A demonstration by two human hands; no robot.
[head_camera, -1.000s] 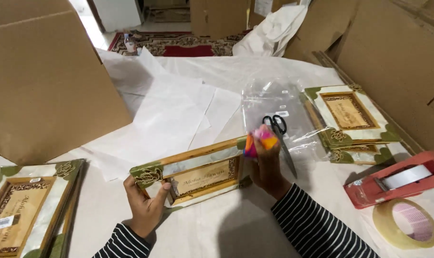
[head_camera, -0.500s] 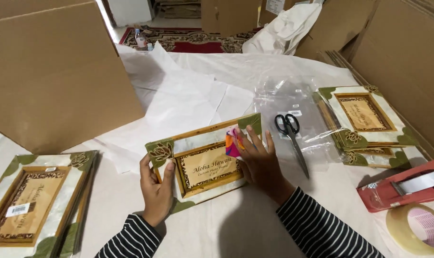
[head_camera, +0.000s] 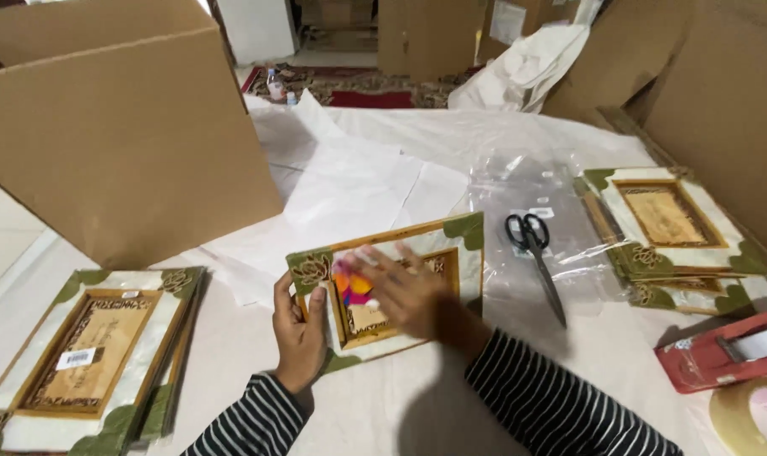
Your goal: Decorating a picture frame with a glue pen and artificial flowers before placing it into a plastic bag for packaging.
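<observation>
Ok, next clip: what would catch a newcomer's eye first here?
Mid-table, the left hand holds a green-cornered decorative frame by its edge while the right hand presses a bright multicoloured cloth on its face. Black scissors lie on clear plastic bags to the right, and a big cardboard box looms at the left.

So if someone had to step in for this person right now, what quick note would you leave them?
Left hand: grips the left edge of the decorated frame, which is tilted up off the table.
Right hand: blurred, flat on the frame's front, pressing a bright multicoloured cloth against it.
Nearby: scissors on a clear plastic sheet, a stack of similar frames at left, another stack at right, a red tape dispenser and white paper.
Done: cannot tell.
Left: apparently wiping this frame; the stacks lie unwrapped.
</observation>
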